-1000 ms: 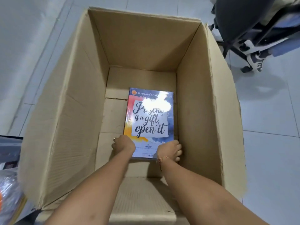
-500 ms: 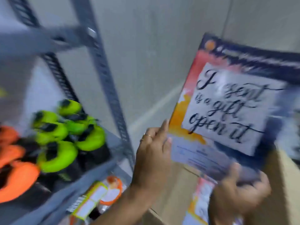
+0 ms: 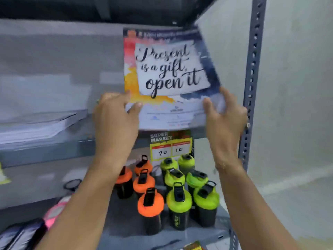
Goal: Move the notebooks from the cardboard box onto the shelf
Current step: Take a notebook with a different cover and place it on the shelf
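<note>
A notebook (image 3: pixel 167 69) with a colourful cover reading "Present is a gift, open it" is held up in front of the grey metal shelf (image 3: pixel 54 148). My left hand (image 3: pixel 115 120) grips its lower left corner and my right hand (image 3: pixel 223 118) grips its lower right corner. The notebook stands nearly upright, its far edge up under the shelf board above. A stack of other notebooks or papers (image 3: pixel 36 127) lies on the same shelf level to the left. The cardboard box is out of view.
Below stand several shaker bottles with orange lids (image 3: pixel 150 204) and green lids (image 3: pixel 179 198), behind them a yellow price sign (image 3: pixel 170 147). A perforated grey upright (image 3: pixel 251 83) bounds the shelf on the right, with a pale wall beyond. Pink and dark items (image 3: pixel 54 212) lie lower left.
Both hands have lifted the notebook out of the cardboard box and carried it left and up to the shelf. My view has swung from the box to the shelf.
</note>
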